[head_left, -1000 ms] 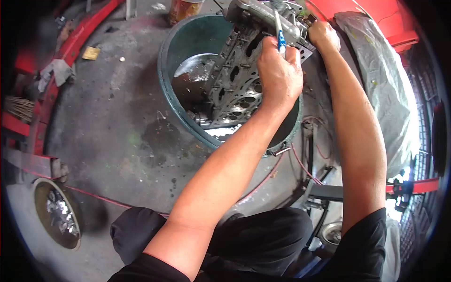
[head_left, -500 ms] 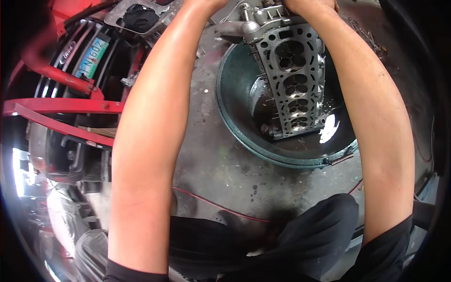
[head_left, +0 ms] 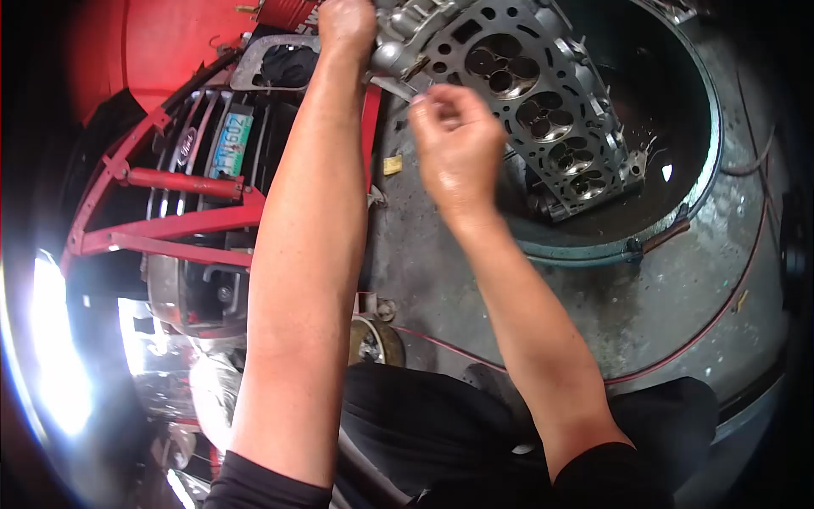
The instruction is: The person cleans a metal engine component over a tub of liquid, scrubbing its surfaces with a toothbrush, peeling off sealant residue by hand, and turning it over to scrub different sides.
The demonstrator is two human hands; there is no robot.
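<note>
A grey metal cylinder head (head_left: 526, 93) leans at a slant in a dark green basin (head_left: 585, 254), its flat face with several round chambers turned toward me. Its lower end is down in the basin, and its upper end rises past the left rim. Right beside that upper end is my left hand (head_left: 348, 25), seen from the back, its fingers hidden at the top edge. My right hand (head_left: 458, 153) is above the left side of the cylinder head, fingers curled in toward the thumb. What it pinches, if anything, cannot be made out.
At left, a red metal frame (head_left: 186, 229) crosses the front of a black car grille (head_left: 174, 170). A grey tray (head_left: 246, 72) holding a black cloth (head_left: 288, 65) lies behind. A red hose (head_left: 695, 343) runs over the floor near my knees.
The view has swung so the basin and cylinder head sit farther right and higher. My right hand has come down from the cylinder head's upper end to its left side, fingers curled.
</note>
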